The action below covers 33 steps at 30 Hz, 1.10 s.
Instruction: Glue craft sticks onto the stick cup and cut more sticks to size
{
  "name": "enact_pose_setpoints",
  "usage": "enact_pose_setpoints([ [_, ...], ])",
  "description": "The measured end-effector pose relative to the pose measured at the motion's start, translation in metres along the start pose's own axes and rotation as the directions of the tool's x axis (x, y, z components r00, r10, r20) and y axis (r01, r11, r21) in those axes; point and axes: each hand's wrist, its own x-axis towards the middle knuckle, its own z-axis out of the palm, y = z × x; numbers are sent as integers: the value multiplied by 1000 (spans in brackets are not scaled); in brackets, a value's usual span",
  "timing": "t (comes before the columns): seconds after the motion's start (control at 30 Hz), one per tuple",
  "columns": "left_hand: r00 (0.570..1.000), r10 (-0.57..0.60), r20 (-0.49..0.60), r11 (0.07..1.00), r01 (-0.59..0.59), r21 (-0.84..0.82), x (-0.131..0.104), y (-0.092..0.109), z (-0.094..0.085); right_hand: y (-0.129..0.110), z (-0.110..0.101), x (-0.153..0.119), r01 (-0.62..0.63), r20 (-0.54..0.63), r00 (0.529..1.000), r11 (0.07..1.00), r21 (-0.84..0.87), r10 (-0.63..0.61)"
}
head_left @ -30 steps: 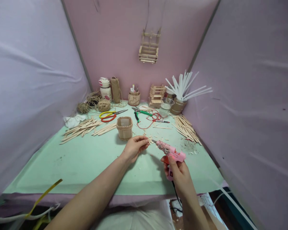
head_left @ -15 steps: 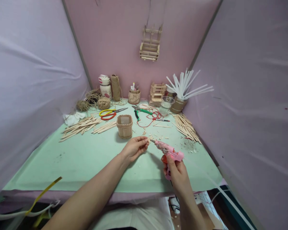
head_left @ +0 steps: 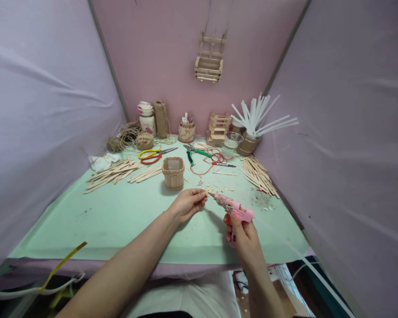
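My right hand (head_left: pixel 240 232) is wrapped round the handle of a pink hot glue gun (head_left: pixel 230 205), its nozzle pointing left. A long white glue stick (head_left: pixel 285 245) trails from the gun's back end. At the nozzle tip, my left hand (head_left: pixel 193 204) is closed in a pinch; a tiny pale bit shows at its fingertips, too small to name. Just behind the left hand a small basket of wooden sticks (head_left: pixel 173 179) stands upright. Small wood chips (head_left: pixel 219 189) lie scattered beyond the nozzle.
Scissors (head_left: pixel 152 156), green-handled pliers (head_left: pixel 197 152) and red cord (head_left: pixel 217 155) lie farther back. Wooden sticks lie in piles at left (head_left: pixel 114 174) and right (head_left: pixel 260 176). A pot of white glue sticks (head_left: pixel 248 145) and a clear cup (head_left: pixel 232 143) stand at back right. A small wooden swing (head_left: pixel 208 68) hangs behind.
The camera view has shifted slightly. Both hands and the glue gun keep nearly the same pose, with the nozzle still at the left fingertips.
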Motion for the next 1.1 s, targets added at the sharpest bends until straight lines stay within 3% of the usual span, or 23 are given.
enact_pose_setpoints([
  [1.1,998,65,25,997,-66,36,4,-4,-5,5,-1,1,19,-13,1000,1000,-16,-19],
])
